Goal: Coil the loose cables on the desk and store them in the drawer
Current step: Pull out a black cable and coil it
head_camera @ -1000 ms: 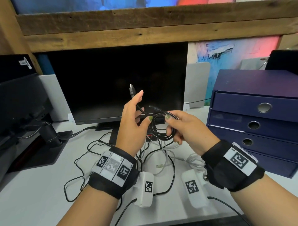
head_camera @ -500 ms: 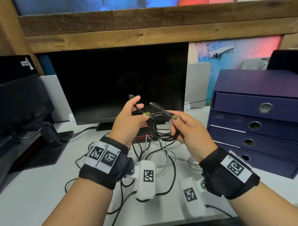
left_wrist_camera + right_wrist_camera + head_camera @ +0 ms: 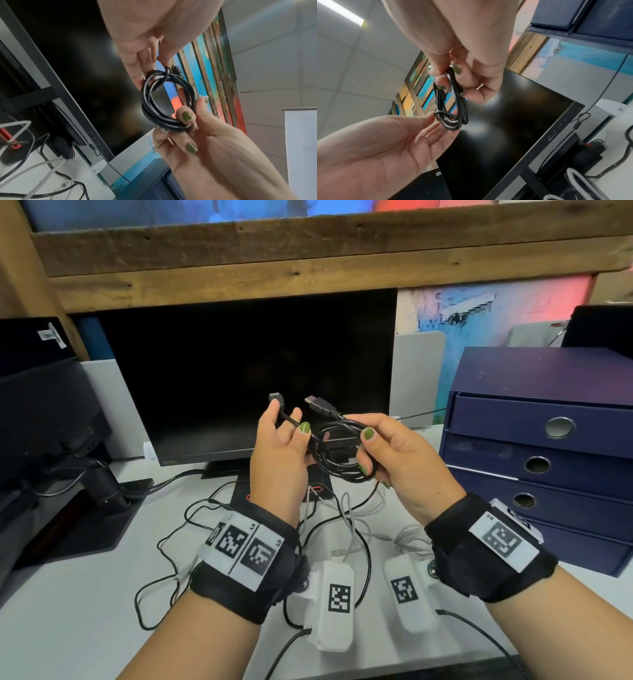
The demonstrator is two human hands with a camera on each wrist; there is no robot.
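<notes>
A black cable (image 3: 342, 455) is wound into a small coil and held in the air in front of the monitor. My right hand (image 3: 365, 451) grips the coil's right side between thumb and curled fingers. My left hand (image 3: 289, 419) pinches the cable's free tail just left of the coil, and its plug (image 3: 275, 398) sticks up past the fingers. The other plug (image 3: 318, 405) juts out of the coil's top. The left wrist view shows the coil (image 3: 164, 100) as several loops. In the right wrist view the coil (image 3: 452, 105) is edge-on. The dark blue drawer unit (image 3: 548, 440) stands at the right, with all its drawers closed.
Loose black cables (image 3: 191, 525) and white cables (image 3: 352, 518) lie tangled on the white desk (image 3: 68, 611) below my hands. A black monitor (image 3: 246, 371) stands behind, a second screen on an arm (image 3: 41, 412) at the left. A wooden shelf (image 3: 308, 251) hangs overhead.
My left hand has come down with the cable's tail and now sits close against the coil. The right hand keeps hold of the coil in nearly the same place.
</notes>
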